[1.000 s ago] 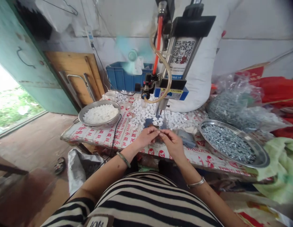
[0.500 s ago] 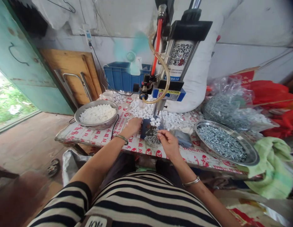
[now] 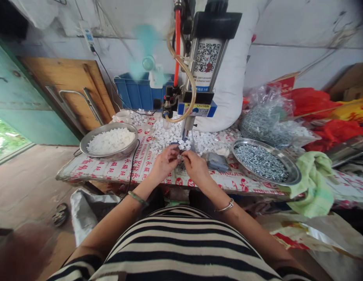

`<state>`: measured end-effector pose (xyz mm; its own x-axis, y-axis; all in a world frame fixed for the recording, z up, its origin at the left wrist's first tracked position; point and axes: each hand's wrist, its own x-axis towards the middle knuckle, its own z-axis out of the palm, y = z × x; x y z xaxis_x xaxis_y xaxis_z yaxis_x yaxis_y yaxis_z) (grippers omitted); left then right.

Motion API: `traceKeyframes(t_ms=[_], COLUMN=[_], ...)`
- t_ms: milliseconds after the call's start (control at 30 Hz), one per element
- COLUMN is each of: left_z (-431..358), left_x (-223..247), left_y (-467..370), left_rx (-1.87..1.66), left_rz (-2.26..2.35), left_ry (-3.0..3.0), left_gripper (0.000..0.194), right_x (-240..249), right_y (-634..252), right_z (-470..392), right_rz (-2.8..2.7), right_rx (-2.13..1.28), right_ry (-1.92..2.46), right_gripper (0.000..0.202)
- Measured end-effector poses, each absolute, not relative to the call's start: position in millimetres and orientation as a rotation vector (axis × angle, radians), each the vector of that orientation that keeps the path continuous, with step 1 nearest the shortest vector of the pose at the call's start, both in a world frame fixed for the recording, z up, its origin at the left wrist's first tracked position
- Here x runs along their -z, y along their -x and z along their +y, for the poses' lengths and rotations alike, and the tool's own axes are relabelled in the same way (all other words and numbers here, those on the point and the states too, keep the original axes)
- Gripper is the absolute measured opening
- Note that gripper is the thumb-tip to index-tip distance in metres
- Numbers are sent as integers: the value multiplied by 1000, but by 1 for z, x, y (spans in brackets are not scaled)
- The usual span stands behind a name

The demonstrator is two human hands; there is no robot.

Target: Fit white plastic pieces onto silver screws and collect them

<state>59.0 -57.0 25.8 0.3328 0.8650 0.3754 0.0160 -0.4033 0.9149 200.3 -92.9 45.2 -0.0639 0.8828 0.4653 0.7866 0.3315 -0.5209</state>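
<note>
Over the front of the press, my left hand (image 3: 164,163) and my right hand (image 3: 196,167) meet, their fingertips almost touching. My left hand is closed in a pinch; what it grips is too small to make out. Between the fingertips of my right hand is a small shiny piece (image 3: 180,157) that looks like a metal pin. Both hands partly cover the pile of metal pins under them. Just behind stands the pneumatic press (image 3: 207,64), its ram (image 3: 188,124) above a few small white plastic pieces (image 3: 185,144).
A steel bowl of white pieces (image 3: 131,147) stands left, a steel tray of metal pins (image 3: 295,180) right. White pieces (image 3: 165,132) lie scattered behind. A grey block (image 3: 217,162), a green cloth (image 3: 312,175), a blue crate (image 3: 131,93) and a spinning fan (image 3: 148,62) surround the press.
My left hand has come away from the press's side and my right hand has moved up from the pin pile, so they now meet. The view has shifted right.
</note>
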Motion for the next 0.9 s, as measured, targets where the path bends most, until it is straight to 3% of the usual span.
traceKeyframes(t_ms=[367,600,900], left_z=[-55,-56,-22], left_x=[-36,-45,-45], left_y=[-64,-56,-78], left_rx=[-1175,-828,-1291], left_rz=[719,672,1223], left_ry=[-1503,-1247,-1983], left_gripper=[48,38,24], right_x=[-37,-28,-55], right_y=[-204,-218,-248], right_z=[-103,-109,-40], right_rz=[-1987,-1921,-1957], right_rx=[147,108,175], right_ry=[1346,1221,1434], right_gripper=[35,29,27])
